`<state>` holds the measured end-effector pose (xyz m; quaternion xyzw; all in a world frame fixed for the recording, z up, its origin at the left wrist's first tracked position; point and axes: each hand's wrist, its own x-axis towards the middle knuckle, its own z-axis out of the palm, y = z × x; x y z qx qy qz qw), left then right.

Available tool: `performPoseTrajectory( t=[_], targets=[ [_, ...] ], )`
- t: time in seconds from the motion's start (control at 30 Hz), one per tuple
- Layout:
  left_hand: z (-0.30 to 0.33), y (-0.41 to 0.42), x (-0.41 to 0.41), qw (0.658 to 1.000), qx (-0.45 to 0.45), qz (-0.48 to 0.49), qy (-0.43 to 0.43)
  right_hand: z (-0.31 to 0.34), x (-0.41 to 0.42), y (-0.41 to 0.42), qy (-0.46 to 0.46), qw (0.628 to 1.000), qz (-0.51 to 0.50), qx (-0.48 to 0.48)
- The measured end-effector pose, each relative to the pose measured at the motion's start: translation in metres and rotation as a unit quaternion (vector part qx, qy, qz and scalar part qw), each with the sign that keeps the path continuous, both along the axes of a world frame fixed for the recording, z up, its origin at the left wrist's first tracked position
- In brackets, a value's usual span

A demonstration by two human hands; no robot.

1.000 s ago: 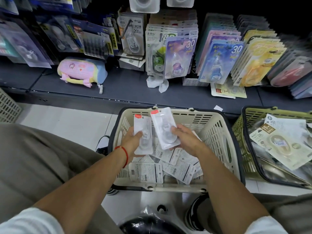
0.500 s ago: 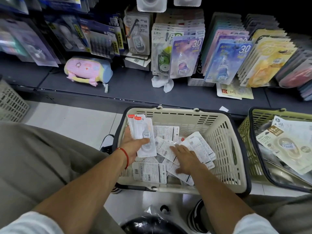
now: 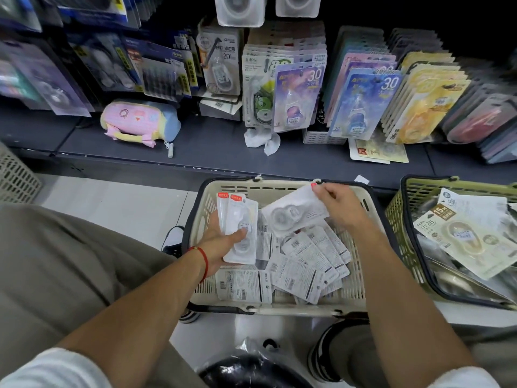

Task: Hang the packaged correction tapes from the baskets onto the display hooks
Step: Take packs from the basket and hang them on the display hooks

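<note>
Partly, items are hiding: display hooks are sitting out of sight behind hanging packs (image 3: 299, 99), and print on the packets is blurring. Cream basket (image 3: 282, 189) is holding loose correction tape packets (image 3: 302, 264), mostly face down. Left hand (image 3: 221, 242) is gripping a small stack of packets (image 3: 240, 222) upright over the basket, fingers curled behind, thumb pressing the front. Right hand (image 3: 338, 205) is pinching one packet (image 3: 293, 211) by its top corner, fingers closed on it, above the basket's far rim. Green basket (image 3: 405, 219), cut off at right, is holding larger packs (image 3: 464, 236). Shelf (image 3: 218, 147) beyond is lying partly bare.
</note>
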<state>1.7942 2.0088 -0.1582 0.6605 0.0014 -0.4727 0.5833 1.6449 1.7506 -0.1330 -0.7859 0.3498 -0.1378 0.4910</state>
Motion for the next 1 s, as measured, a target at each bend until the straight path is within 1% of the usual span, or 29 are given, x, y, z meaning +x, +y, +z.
performPoseTrajectory(
  t=[0.1,0.17,0.2,0.27,0.33,0.37,0.43,0.47,0.5,0.53,0.57,0.6,0.67,0.7,0.73,0.77,0.83,0.9,1.0],
  targets=[
    [0.005,-0.002,0.000,1.000,-0.012,-0.016,-0.015,0.016,0.018,0.013,0.007,0.998,0.055,0.023],
    [0.008,-0.002,-0.001,0.998,-0.018,-0.062,0.002,0.013,0.033,0.034,0.032,0.995,0.092,0.018],
    [0.009,-0.001,-0.002,0.996,-0.021,-0.085,0.016,0.008,0.038,0.045,0.042,0.994,0.098,0.000],
    [0.011,0.002,-0.004,0.991,-0.018,-0.129,0.027,-0.004,0.046,0.065,0.049,0.994,0.086,-0.047],
    [0.011,0.005,-0.004,0.988,-0.009,-0.155,0.013,-0.015,0.051,0.079,0.031,0.995,0.061,-0.066],
    [0.009,0.006,-0.004,0.988,-0.007,-0.153,0.004,-0.019,0.053,0.084,0.020,0.997,0.042,-0.064],
    [0.008,0.007,-0.002,0.993,0.000,-0.114,-0.017,-0.028,0.052,0.090,0.015,0.998,-0.019,-0.050],
    [0.008,0.007,0.000,0.996,0.007,-0.082,-0.028,-0.034,0.050,0.090,0.029,0.997,-0.048,-0.045],
    [0.008,0.007,0.003,0.998,0.015,-0.049,-0.042,-0.042,0.045,0.089,0.054,0.996,-0.057,-0.039],
    [0.008,0.009,0.007,0.998,0.022,-0.020,-0.058,-0.051,0.040,0.089,0.089,0.995,-0.036,-0.033],
    [0.008,0.011,0.010,0.997,0.031,0.004,-0.077,-0.060,0.033,0.089,0.131,0.991,0.014,-0.021],
    [0.008,0.012,0.014,0.994,0.044,0.019,-0.097,-0.069,0.027,0.092,0.175,0.981,0.085,0.003],
    [0.008,0.014,0.018,0.989,0.068,0.032,-0.129,-0.083,0.018,0.105,0.263,0.937,0.224,0.054],
    [0.008,0.014,0.019,0.987,0.073,0.033,-0.141,-0.089,0.015,0.112,0.289,0.916,0.273,0.055],
    [0.008,0.014,0.018,0.985,0.076,0.030,-0.151,-0.096,0.014,0.119,0.296,0.906,0.299,0.044],
    [0.009,0.013,0.017,0.984,0.074,0.028,-0.161,-0.099,0.014,0.125,0.290,0.906,0.305,0.035],
    [0.011,0.011,0.016,0.983,0.056,0.030,-0.175,-0.098,0.013,0.126,0.258,0.921,0.289,0.045],
    [0.013,0.010,0.017,0.981,0.043,0.038,-0.185,-0.085,0.013,0.114,0.221,0.937,0.258,0.086],
    [0.015,0.008,0.020,0.979,0.032,0.049,-0.195,-0.057,0.011,0.084,0.176,0.957,0.175,0.152]
  ],
)
